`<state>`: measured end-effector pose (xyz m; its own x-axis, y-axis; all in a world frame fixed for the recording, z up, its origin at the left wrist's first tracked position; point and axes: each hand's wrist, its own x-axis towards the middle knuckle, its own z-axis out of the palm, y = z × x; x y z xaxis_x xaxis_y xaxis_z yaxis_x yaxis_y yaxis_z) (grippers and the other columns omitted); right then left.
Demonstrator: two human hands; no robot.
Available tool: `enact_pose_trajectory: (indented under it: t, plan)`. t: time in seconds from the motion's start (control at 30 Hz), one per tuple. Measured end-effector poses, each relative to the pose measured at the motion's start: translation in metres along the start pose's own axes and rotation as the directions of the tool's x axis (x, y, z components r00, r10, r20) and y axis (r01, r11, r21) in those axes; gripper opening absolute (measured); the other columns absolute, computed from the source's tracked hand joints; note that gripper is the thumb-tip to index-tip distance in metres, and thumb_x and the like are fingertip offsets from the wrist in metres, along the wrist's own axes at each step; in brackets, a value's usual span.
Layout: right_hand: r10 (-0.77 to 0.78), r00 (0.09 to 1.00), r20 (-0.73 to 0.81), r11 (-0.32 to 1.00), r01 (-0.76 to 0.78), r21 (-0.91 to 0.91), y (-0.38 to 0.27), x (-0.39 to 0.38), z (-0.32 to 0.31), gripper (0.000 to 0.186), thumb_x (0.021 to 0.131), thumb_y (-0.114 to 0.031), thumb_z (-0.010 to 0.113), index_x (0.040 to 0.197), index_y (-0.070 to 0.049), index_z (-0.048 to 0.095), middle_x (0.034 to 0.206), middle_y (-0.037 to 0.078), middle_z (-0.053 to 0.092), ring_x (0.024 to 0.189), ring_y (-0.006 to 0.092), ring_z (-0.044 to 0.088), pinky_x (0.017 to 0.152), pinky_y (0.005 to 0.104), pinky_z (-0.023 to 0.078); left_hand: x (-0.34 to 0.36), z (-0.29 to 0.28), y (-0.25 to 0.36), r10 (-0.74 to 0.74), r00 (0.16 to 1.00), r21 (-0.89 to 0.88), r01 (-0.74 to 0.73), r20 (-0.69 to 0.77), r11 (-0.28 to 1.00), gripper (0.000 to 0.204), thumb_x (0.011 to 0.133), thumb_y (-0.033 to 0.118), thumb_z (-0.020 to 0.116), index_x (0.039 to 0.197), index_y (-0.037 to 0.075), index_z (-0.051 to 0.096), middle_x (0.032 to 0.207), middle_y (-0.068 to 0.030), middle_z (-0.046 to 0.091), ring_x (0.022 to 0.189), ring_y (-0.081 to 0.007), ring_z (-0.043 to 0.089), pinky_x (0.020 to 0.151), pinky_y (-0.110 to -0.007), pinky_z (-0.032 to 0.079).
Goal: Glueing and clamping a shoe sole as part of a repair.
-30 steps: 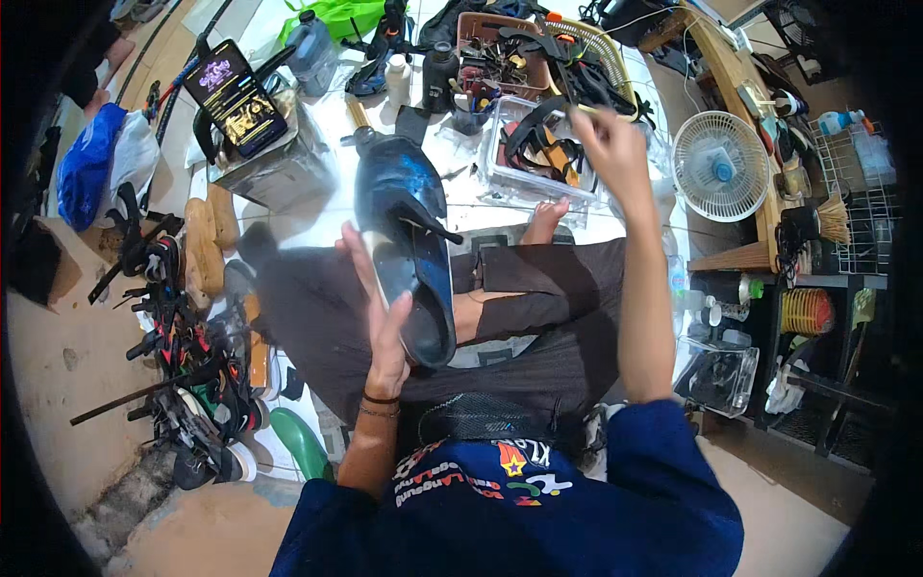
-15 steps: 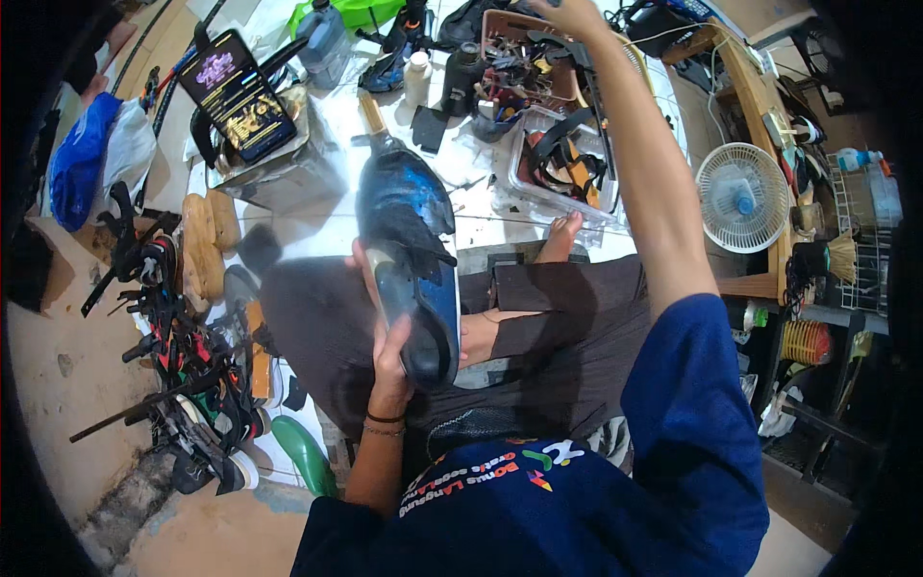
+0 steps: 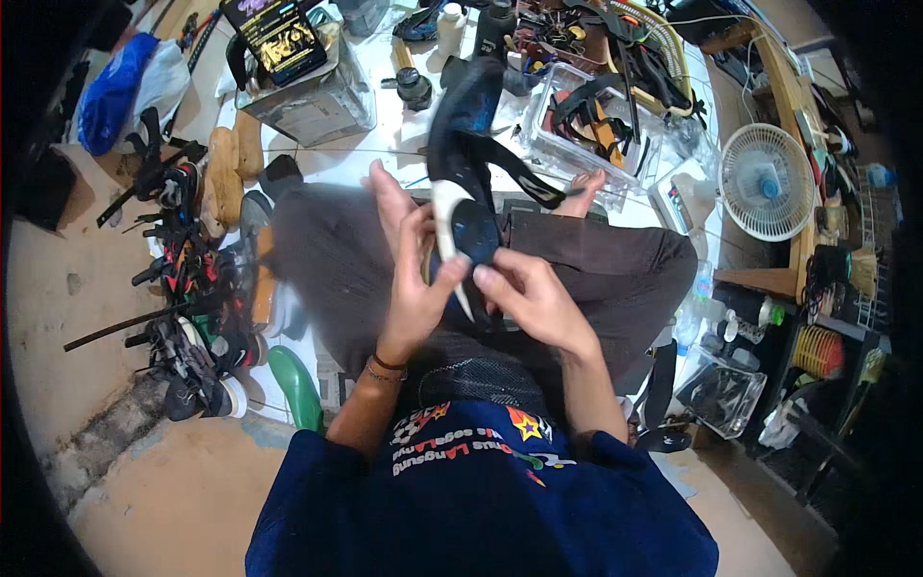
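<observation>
Black-and-blue shoe with a white sole edge [image 3: 458,216]: held up over the dark brown trouser legs [image 3: 615,264], near end toward the wearer, far end blurred. A loose curved black strap [image 3: 527,178] stuck out from its right side, free end near one bare foot [image 3: 588,183].

Left hand [image 3: 423,274]: curled nearly closed round the shoe's left edge, thumb across the near end; it had the firm hold. Right hand [image 3: 527,288]: half-curled at the right side of the same end, thumb against it or just beside (couldn't tell if it pinched anything).

Step, my read: two-handed handling, near end under the fingers. Next move called for the left hold kept steady, right thumb and fingers seated on the edge, strap kept from snagging.

Beyond, on the white-tiled floor [image 3: 336,163]: small dark glass jar [image 3: 413,88] left of the shoe's far end; clear plastic tray [image 3: 577,162] of straps to the right; silver metal box [image 3: 332,111] with a black phone [image 3: 279,43] on it to the left. Outermost: heap of dark straps and footwear [image 3: 187,317] left, green sole-shaped piece [image 3: 293,385] near the left forearm.
</observation>
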<state>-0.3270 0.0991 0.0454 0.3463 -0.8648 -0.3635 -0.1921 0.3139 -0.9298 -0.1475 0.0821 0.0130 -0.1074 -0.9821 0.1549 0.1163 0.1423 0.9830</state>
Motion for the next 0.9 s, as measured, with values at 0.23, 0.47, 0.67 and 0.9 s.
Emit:
enact_pose_trajectory:
  t: [0.23, 0.47, 0.67, 0.9]
  plan:
    - [-0.136, 0.963, -0.232, 0.681, 0.261, 0.684, 0.013, -0.001, 0.028, 0.029, 0.094, -0.016, 0.071, 0.117, 0.002, 0.066, 0.104, 0.002, 0.068, 0.091, 0.0064, 0.060, 0.081, 0.0232, 0.049, -0.010, 0.000, 0.020, 0.078, 0.995, 0.230, -0.091, 0.066, 0.969, 0.071, 0.093, 0.036, 0.067, 0.145, 0.002, 0.034, 0.145, -0.0178, 0.040, 0.126, -0.0259, 0.047, 0.109, -0.040, 0.037]
    - [-0.175, 0.902, -0.395, 0.643, 0.409, 0.648, 0.010, -0.018, 0.027, 0.028, 0.088, -0.007, 0.070, 0.114, 0.001, 0.066, 0.108, 0.008, 0.070, 0.097, 0.0155, 0.067, 0.090, 0.0311, 0.053, -0.027, 0.020, 0.043, -0.066, 0.997, 0.122, 0.061, 0.037, 0.991, 0.049, 0.103, 0.019, 0.053, 0.146, 0.000, 0.039, 0.136, -0.0174, 0.052, 0.123, -0.0241, 0.052, 0.108, -0.035, 0.038]
    - [-0.155, 0.868, -0.471, 0.575, 0.467, 0.672, 0.011, -0.033, 0.020, 0.033, 0.089, -0.007, 0.068, 0.120, 0.003, 0.063, 0.110, 0.008, 0.069, 0.097, 0.0141, 0.065, 0.090, 0.0281, 0.050, -0.034, 0.023, 0.062, -0.143, 0.987, -0.069, 0.148, 0.073, 0.987, 0.069, 0.091, 0.004, 0.063, 0.152, 0.002, 0.029, 0.142, -0.0161, 0.045, 0.128, -0.0237, 0.049, 0.109, -0.037, 0.038]
    - [-0.199, 0.885, -0.422, 0.642, 0.443, 0.626, 0.000, -0.053, 0.015, 0.037, 0.090, -0.013, 0.069, 0.123, 0.003, 0.061, 0.113, 0.009, 0.068, 0.101, 0.0153, 0.065, 0.093, 0.0311, 0.051, -0.046, 0.019, 0.077, -0.188, 0.968, -0.253, 0.227, 0.168, 0.940, 0.090, 0.082, 0.005, 0.073, 0.154, 0.001, 0.019, 0.140, -0.0190, 0.043, 0.129, -0.0280, 0.050, 0.109, -0.038, 0.039]
